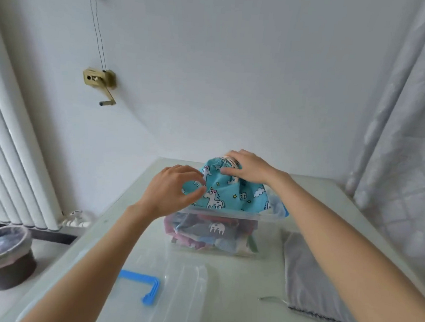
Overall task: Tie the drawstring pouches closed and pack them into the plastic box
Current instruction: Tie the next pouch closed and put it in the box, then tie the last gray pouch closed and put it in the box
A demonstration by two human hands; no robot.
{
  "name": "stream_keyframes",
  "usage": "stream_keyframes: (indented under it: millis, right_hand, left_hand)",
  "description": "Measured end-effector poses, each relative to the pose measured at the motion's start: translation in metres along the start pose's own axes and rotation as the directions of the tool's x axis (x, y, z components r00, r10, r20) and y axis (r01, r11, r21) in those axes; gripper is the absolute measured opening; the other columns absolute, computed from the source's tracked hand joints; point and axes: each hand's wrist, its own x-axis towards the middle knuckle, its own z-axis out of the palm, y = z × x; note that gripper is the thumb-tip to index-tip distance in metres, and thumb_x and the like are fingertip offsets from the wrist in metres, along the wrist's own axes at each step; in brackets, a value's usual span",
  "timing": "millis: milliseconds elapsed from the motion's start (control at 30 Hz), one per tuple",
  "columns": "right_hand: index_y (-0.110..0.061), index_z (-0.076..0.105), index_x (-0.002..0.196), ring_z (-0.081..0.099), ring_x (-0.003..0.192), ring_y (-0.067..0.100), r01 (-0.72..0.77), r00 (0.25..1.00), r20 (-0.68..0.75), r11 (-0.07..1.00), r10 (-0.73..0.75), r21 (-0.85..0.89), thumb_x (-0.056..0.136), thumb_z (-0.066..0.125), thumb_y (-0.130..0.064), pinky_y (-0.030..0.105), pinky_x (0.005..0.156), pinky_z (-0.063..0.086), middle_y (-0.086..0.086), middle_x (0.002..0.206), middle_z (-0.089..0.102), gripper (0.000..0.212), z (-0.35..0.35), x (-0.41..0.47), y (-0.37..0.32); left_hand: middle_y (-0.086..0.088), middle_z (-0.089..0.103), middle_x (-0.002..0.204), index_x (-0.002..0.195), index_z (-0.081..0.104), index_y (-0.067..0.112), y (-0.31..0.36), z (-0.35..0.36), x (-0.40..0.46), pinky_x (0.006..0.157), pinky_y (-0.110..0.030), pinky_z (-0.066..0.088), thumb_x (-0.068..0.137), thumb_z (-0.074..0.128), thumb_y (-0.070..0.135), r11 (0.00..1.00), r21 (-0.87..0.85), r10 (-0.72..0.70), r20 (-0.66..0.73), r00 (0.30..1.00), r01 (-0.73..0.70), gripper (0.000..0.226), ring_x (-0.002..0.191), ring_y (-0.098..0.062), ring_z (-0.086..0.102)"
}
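A blue pouch with a unicorn print [231,193] sits on top of the clear plastic box [213,239], bulging above its rim. Its gathered neck with pale cords points up at the back. My right hand [247,167] lies over that neck, thumb and fingers curled round the cloth. My left hand [174,188] is at the pouch's left side with its fingers curved, fingertips touching the cloth. Several other folded pouches fill the box below, seen through its wall. A grey pouch [316,276] lies flat on the table to the right, partly under my right forearm.
The box's clear lid [146,294] with a blue handle [144,287] lies at the table's front left. A lined waste bin [1,254] stands on the floor at the left. A wall is behind the table, a radiator at the left, and a curtain hangs at the right.
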Motion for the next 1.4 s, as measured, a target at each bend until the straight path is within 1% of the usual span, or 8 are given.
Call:
stream_keyframes:
  millis: [133,267,467,633,767,967,1133,1400]
  right_hand:
    - [-0.037,0.037,0.139,0.025,0.137,0.014,0.116,0.991,-0.084,0.978,-0.102,0.175,0.088,0.056,-0.049,0.036,0.111,0.023,-0.006,0.149,0.029,0.056,-0.001,-0.026,0.01]
    - [-0.037,0.029,0.144,0.012,0.143,0.009,0.075,0.989,0.133,0.996,-0.068,-0.053,0.083,0.059,-0.055,0.035,0.116,0.014,-0.012,0.156,0.015,0.07,0.005,-0.039,0.012]
    - [-0.027,0.03,0.145,0.043,0.129,0.022,-0.006,0.943,0.321,0.968,0.09,-0.252,0.082,0.062,-0.052,0.037,0.1,0.039,-0.002,0.145,0.042,0.075,0.032,-0.022,0.0]
    - [-0.03,0.034,0.143,0.035,0.132,0.022,-0.01,0.977,0.198,0.953,0.073,-0.302,0.083,0.056,-0.059,0.043,0.106,0.033,-0.002,0.145,0.041,0.07,0.024,-0.036,-0.001]
    - [-0.025,0.055,0.128,0.039,0.128,0.018,-0.024,0.993,-0.113,0.998,0.018,-0.053,0.091,0.053,-0.044,0.039,0.107,0.032,-0.002,0.137,0.05,0.042,0.008,-0.077,-0.012]
    - [-0.022,0.068,0.105,0.063,0.088,0.012,-0.007,0.843,-0.529,0.986,0.096,0.168,0.091,0.059,-0.025,0.031,0.083,0.048,-0.017,0.087,0.066,0.017,0.007,-0.176,-0.023]
    - [-0.017,0.07,0.101,0.065,0.08,0.012,-0.175,0.862,-0.42,0.945,0.283,0.277,0.088,0.061,-0.015,0.027,0.082,0.05,-0.007,0.087,0.069,0.016,0.045,-0.263,0.011]
    - [-0.022,0.064,0.115,0.048,0.115,0.028,-0.425,0.858,-0.238,0.89,0.454,0.166,0.079,0.052,0.002,0.04,0.097,0.039,0.002,0.123,0.058,0.045,0.086,-0.345,0.079]
  left_hand:
    - [0.016,0.038,0.145,0.132,0.046,0.039,-0.008,0.014,0.02,0.102,-0.036,0.039,0.087,0.058,0.045,1.0,-0.006,-0.027,0.208,0.978,0.029,0.047,0.13,-0.01,0.037]
    - [0.014,0.036,0.146,0.14,0.031,0.042,-0.017,0.022,0.037,0.099,-0.037,0.04,0.082,0.059,0.054,0.985,0.152,-0.14,0.439,0.888,0.08,0.066,0.131,-0.016,0.038]
    - [0.014,0.054,0.133,0.141,0.02,0.047,-0.026,0.04,0.048,0.085,-0.034,0.049,0.079,0.059,0.056,0.971,0.207,-0.224,0.595,0.772,0.122,0.073,0.108,-0.021,0.057]
    - [0.017,0.055,0.13,0.14,0.029,0.042,-0.018,0.032,0.047,0.087,-0.033,0.048,0.082,0.059,0.052,0.981,0.165,-0.176,0.502,0.847,0.106,0.066,0.11,-0.018,0.057]
    - [0.018,0.062,0.119,0.129,0.048,0.036,0.009,0.017,0.035,0.085,-0.03,0.045,0.091,0.051,0.046,0.992,0.101,-0.101,0.211,0.972,0.081,0.04,0.11,-0.011,0.056]
    - [0.015,0.07,0.088,0.1,0.068,0.03,0.09,0.023,-0.018,0.07,-0.026,0.05,0.088,0.057,0.031,0.984,-0.178,-0.043,-0.155,0.987,0.015,0.016,0.081,-0.004,0.063]
    - [0.013,0.07,0.088,0.099,0.067,0.031,0.148,0.083,-0.067,0.074,-0.031,0.053,0.084,0.056,0.032,0.947,-0.318,-0.041,0.022,0.999,0.045,0.018,0.082,-0.005,0.063]
    - [0.003,0.06,0.121,0.119,0.06,0.03,0.17,0.153,-0.089,0.092,-0.031,0.038,0.084,0.059,0.023,0.96,-0.103,-0.225,0.262,0.938,0.259,0.035,0.116,-0.02,0.05]
